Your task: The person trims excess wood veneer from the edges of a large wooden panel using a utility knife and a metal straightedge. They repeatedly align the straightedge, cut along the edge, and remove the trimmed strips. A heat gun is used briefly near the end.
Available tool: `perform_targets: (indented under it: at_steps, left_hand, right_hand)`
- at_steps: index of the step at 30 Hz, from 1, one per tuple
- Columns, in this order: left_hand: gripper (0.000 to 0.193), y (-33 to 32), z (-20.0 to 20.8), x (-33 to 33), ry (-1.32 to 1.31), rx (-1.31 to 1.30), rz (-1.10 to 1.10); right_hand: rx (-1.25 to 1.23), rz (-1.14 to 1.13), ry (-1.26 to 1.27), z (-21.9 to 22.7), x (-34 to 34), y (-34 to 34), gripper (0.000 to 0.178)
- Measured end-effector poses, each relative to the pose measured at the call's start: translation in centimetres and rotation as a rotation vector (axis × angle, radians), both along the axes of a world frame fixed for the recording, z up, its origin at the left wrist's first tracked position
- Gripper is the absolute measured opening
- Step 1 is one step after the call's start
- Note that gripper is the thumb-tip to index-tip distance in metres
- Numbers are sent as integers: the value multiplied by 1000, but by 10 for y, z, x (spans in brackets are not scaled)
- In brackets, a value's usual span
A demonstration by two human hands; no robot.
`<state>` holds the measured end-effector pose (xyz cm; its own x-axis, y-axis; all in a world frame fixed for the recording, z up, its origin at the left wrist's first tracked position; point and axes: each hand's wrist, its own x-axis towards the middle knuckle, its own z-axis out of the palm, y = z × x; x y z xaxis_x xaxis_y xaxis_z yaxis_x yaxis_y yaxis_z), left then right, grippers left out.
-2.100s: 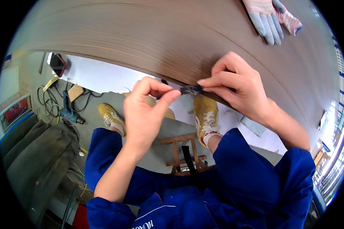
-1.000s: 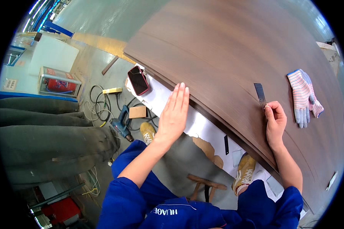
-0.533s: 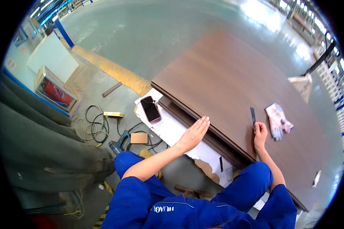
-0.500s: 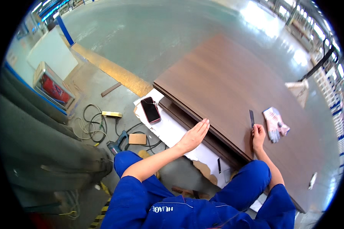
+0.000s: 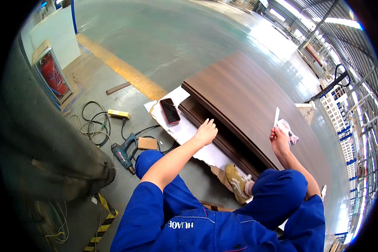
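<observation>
In my right hand [image 5: 280, 139] I grip a thin flat strip [image 5: 276, 117] by its lower end, pinched between thumb and fingers and pointing up; it now catches the light and looks white. That hand is over a large dark brown wood-grain panel [image 5: 239, 90], just beside pale knitted work gloves [image 5: 293, 137], which it partly covers. My left hand [image 5: 206, 132] hovers near the panel's near edge, its fingers loosely bent and apart, with nothing visible in them. Below the top panel, a dark gap separates it from a lower brown panel [image 5: 196, 114].
A phone [image 5: 170, 112] lies on white sheeting [image 5: 185, 128] at the left. On the floor are a heat gun [image 5: 122, 154], a small cardboard box [image 5: 147, 143], a yellow socket block [image 5: 119, 114] and coiled cables [image 5: 88, 126]. My shoe [image 5: 238, 183] stands beside the panels.
My view has turned and shifted. My left hand has left the panel's edge, its flat fingers now bent. My right hand has raised the strip and moved in front of the gloves.
</observation>
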<state>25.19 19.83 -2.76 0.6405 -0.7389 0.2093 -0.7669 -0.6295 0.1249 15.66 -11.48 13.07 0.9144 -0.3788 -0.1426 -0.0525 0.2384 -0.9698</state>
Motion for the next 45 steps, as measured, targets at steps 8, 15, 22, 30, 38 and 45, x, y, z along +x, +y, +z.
perform_targets:
  at_steps: [8,15,22,30,38,45]
  left_hand:
    - [31,6,-10,8,-87,-189,57]
    - [59,6,13,49,-33,-312,213]
    - [85,22,16,95,3,-124,205]
    - [86,83,3,132,39,-189,407]
    - [80,106,12,168,-22,-74,404]
    - [69,97,16,175,548,-1046,575]
  right_hand:
    - [82,84,-97,-11,79,85,11]
    - [146,136,-188,-72,161,158,8]
    - [184,282,-235,-76,239,165,8]
    - [154,364,-130,-116,283,162,8]
    - [-11,576,-133,-120,342,181,8]
    - [33,590,-167,-125,354,193,8]
